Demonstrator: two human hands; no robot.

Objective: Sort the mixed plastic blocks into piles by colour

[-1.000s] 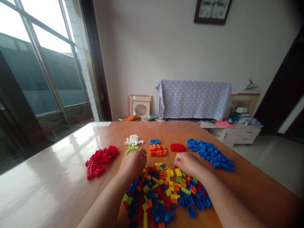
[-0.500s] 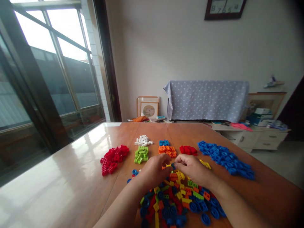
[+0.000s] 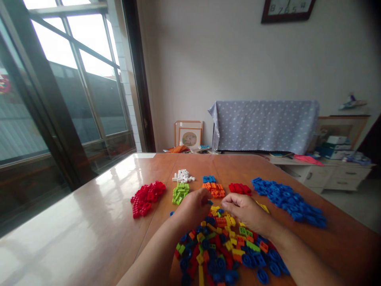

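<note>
My left hand [image 3: 195, 207] is curled closed over the far edge of a mixed heap of toy building bricks [image 3: 222, 254]. A small blue brick [image 3: 210, 202] shows at its fingertips, mostly hidden. To its right, my right hand [image 3: 242, 208] has its thumb and fingers pressed together; whatever they may hold is hidden. A gap separates the two hands, with yellow and blue bricks beneath it. The heap mixes red, yellow, orange, green and blue pieces, including round blue ones. Just beyond my hands lie orange bricks [image 3: 214, 190] and red bricks [image 3: 239, 188].
Sorted piles stand on the wooden table [image 3: 98, 222]: red pieces [image 3: 147, 198] at left, green bricks [image 3: 180, 193], white bricks [image 3: 183, 175], blue bricks [image 3: 208, 179] and a long blue pile [image 3: 288, 200] at right. Some yellow bricks [image 3: 262, 206] lie behind my right hand.
My hands have moved apart a little. The yellow piece seen between my fingertips before no longer shows there. The camera view has shifted slightly left.
</note>
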